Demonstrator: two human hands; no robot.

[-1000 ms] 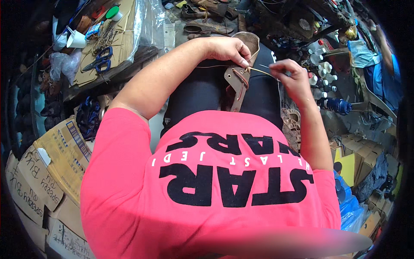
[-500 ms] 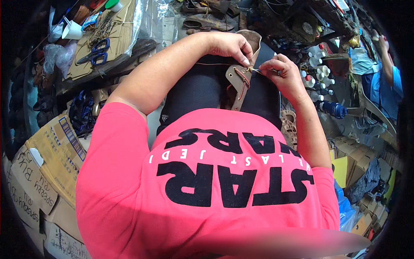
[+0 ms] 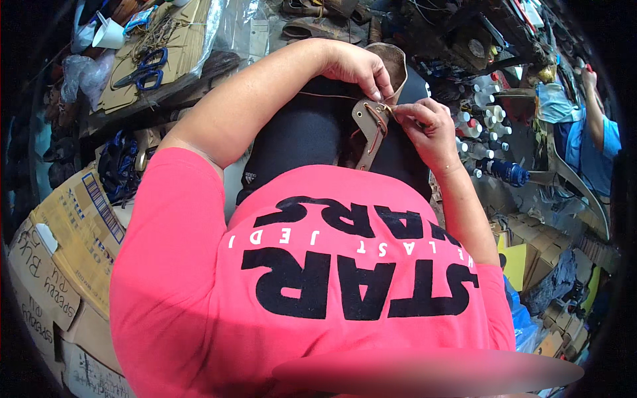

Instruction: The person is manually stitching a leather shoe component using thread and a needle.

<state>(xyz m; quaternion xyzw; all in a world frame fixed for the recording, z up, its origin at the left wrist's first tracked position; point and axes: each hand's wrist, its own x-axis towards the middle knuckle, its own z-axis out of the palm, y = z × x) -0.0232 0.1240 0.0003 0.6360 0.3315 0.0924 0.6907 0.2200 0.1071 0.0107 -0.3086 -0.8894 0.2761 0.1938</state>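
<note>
A tan leather piece (image 3: 369,136) with a reddish stitched seam rests on my lap over black trousers, below my pink shirt. My left hand (image 3: 355,65) grips its upper edge, fingers curled over the top. My right hand (image 3: 424,125) pinches at the seam on the piece's right side, fingertips closed on what looks like a thin thread or needle; the tool itself is too small to make out.
Cardboard boxes (image 3: 63,245) stack at the left. Blue-handled scissors (image 3: 141,69) lie on a cardboard sheet (image 3: 159,46) at the upper left. Small bottles (image 3: 472,126) crowd the right, and another person in blue (image 3: 600,139) stands at the far right.
My right hand has moved left, from stretched out away from the piece to right against its seam. The left hand keeps its hold on the top edge.
</note>
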